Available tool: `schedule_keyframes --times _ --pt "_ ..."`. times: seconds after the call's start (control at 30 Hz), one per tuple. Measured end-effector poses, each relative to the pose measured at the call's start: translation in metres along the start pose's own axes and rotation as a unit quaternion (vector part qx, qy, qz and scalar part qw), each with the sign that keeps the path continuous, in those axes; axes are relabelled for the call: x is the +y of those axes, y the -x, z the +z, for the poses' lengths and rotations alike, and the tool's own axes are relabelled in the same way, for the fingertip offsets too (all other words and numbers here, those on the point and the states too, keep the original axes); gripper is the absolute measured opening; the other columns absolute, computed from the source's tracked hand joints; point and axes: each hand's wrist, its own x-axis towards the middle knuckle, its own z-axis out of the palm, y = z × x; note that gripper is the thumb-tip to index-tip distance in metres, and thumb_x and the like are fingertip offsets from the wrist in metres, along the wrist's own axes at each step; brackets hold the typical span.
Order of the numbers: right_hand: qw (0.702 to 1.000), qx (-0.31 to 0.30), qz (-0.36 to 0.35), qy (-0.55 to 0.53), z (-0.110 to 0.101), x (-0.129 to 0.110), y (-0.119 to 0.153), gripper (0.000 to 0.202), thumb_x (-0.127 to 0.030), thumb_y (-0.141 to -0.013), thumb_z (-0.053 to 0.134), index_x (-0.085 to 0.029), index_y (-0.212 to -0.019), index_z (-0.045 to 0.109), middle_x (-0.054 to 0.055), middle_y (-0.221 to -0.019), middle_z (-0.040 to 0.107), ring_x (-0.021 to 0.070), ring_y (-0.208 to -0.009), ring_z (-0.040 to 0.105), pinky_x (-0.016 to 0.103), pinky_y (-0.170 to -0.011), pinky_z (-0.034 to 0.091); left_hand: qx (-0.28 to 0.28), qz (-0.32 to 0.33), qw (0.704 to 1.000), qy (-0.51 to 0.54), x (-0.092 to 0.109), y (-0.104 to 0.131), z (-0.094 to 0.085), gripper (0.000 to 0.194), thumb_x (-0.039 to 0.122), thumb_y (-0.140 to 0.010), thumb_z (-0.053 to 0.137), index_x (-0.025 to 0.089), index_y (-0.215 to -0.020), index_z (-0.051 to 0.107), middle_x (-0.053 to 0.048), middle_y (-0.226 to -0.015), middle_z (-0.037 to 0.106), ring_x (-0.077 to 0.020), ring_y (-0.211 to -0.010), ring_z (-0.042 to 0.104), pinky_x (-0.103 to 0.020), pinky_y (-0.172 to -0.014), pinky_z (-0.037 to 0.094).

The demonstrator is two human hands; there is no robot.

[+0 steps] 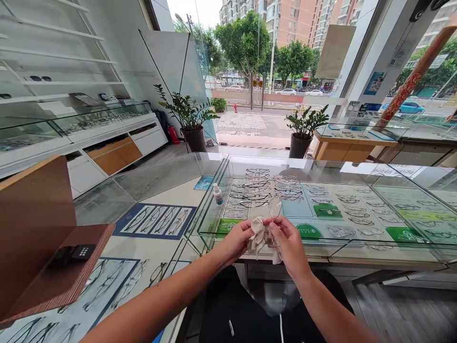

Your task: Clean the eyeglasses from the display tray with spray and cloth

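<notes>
Both hands meet in front of me at the near edge of the glass display case. My left hand (238, 239) is closed on a crumpled beige cloth (260, 237), which hangs below the fingers. My right hand (288, 243) pinches a pair of thin-framed eyeglasses (275, 207). One round clear lens stands up above the fingertips; the rest of the frame is partly hidden by the hand and cloth. The cloth touches the glasses. A small white bottle with a blue and red label (217, 195) stands upright on the glass top, left of and beyond my hands.
Rows of eyeglasses lie inside the glass case (321, 247). At the left is a brown wooden stand (39, 267) with a small black object (81, 252) on it. Potted plants (194, 138) flank the glass doors beyond.
</notes>
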Motion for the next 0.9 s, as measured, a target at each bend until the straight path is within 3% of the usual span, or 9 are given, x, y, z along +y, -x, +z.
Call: schedule_keyframes --times 0.1,0.17,0.37,0.5,0.63,0.77,0.9 --pt "1.0 -0.005 0.005 -0.005 0.005 -0.001 0.003 0.035 -0.057 -0.095 0.075 -0.024 -0.106 0.078 0.006 -0.106 0.078 0.0197 -0.086 0.066 0.03 -0.076 0.055 0.017 0.007 1.0 0.001 -0.002 0.004 0.002 0.041 0.038 -0.065 0.102 0.015 -0.087 0.076 -0.002 -0.078 0.071 -0.0117 -0.068 0.061 -0.023 -0.067 0.045" --pt "1.0 -0.012 -0.005 -0.003 0.008 -0.001 0.004 0.034 -0.056 -0.096 0.074 -0.024 -0.107 0.077 0.006 -0.106 0.077 0.0201 -0.089 0.067 0.03 -0.075 0.054 0.005 0.001 1.0 0.0 -0.002 0.006 0.002 0.043 0.037 -0.064 0.103 0.017 -0.09 0.075 -0.001 -0.078 0.069 -0.0108 -0.067 0.059 -0.022 -0.067 0.044" --pt "0.998 -0.005 -0.057 0.011 0.012 -0.002 -0.001 0.03 -0.054 -0.096 0.073 -0.025 -0.101 0.08 0.009 -0.13 0.069 0.0269 -0.12 0.067 0.034 -0.096 0.056 -0.047 -0.009 0.995 -0.089 0.004 0.008 0.001 0.047 0.046 -0.077 0.094 0.016 -0.112 0.083 -0.005 -0.086 0.073 -0.0168 -0.082 0.063 -0.027 -0.08 0.045" --pt "0.999 -0.015 -0.043 0.004 0.012 -0.001 -0.003 0.032 -0.057 -0.094 0.074 -0.025 -0.101 0.08 0.009 -0.128 0.071 0.0304 -0.128 0.065 0.04 -0.107 0.054 -0.071 -0.002 0.994 -0.085 0.005 0.01 0.001 0.05 0.051 -0.081 0.092 0.018 -0.117 0.082 -0.004 -0.084 0.072 -0.0161 -0.077 0.061 -0.028 -0.078 0.044" --pt "0.999 -0.037 -0.019 -0.008 0.012 0.0 -0.004 0.036 -0.059 -0.093 0.075 -0.025 -0.103 0.08 0.009 -0.125 0.076 0.0295 -0.121 0.069 0.042 -0.107 0.055 -0.095 -0.006 0.995 -0.034 0.005 0.009 0.002 0.05 0.049 -0.076 0.096 0.017 -0.111 0.081 -0.001 -0.072 0.065 -0.0122 -0.064 0.054 -0.026 -0.07 0.043" --pt "0.998 -0.061 0.0 -0.009 0.009 0.0 -0.006 0.037 -0.06 -0.095 0.073 -0.026 -0.108 0.08 0.008 -0.123 0.077 0.0265 -0.109 0.072 0.038 -0.097 0.058 -0.103 -0.013 0.994 -0.017 0.007 0.006 -0.002 0.046 0.046 -0.073 0.099 0.014 -0.1 0.081 0.0 -0.067 0.063 -0.0105 -0.06 0.052 -0.023 -0.064 0.041" --pt "0.992 -0.101 -0.056 0.043 -0.003 -0.002 -0.013 0.041 -0.06 -0.101 0.064 -0.027 -0.116 0.082 0.009 -0.123 0.078 0.0287 -0.115 0.071 0.041 -0.101 0.056 -0.076 -0.01 0.997 -0.006 0.009 0.001 -0.014 0.044 0.049 -0.073 0.098 0.014 -0.094 0.08 -0.002 -0.07 0.068 -0.0115 -0.061 0.057 -0.024 -0.067 0.046"
